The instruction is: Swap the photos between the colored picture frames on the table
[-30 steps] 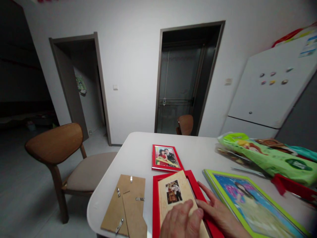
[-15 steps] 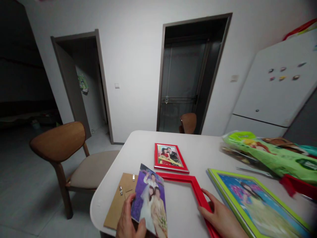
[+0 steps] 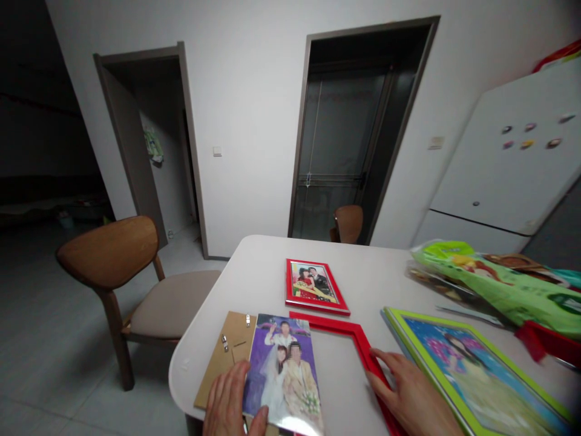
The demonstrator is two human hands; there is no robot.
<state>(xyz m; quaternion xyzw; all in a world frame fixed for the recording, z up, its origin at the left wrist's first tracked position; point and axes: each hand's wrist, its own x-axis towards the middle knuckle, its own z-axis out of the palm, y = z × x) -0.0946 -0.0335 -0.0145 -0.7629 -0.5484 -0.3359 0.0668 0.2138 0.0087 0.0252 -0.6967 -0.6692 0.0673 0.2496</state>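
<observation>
While the left hand [image 3: 233, 399] grips 1 photo [image 3: 284, 375], the right hand [image 3: 408, 390] grasps 1 red frame [image 3: 365, 349] near 1 red-framed picture [image 3: 315, 287].

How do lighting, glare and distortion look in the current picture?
In the head view, glare whitens the purple photo near its bottom; the head view's left edge is very dark; also in the head view, the fridge leans, probably from wide-angle distortion.

A brown wooden chair [image 3: 166, 309] stands on the grey floor [image 3: 72, 363] before a white wall [image 3: 252, 139] with two dark-framed doorways [image 3: 345, 133].
</observation>
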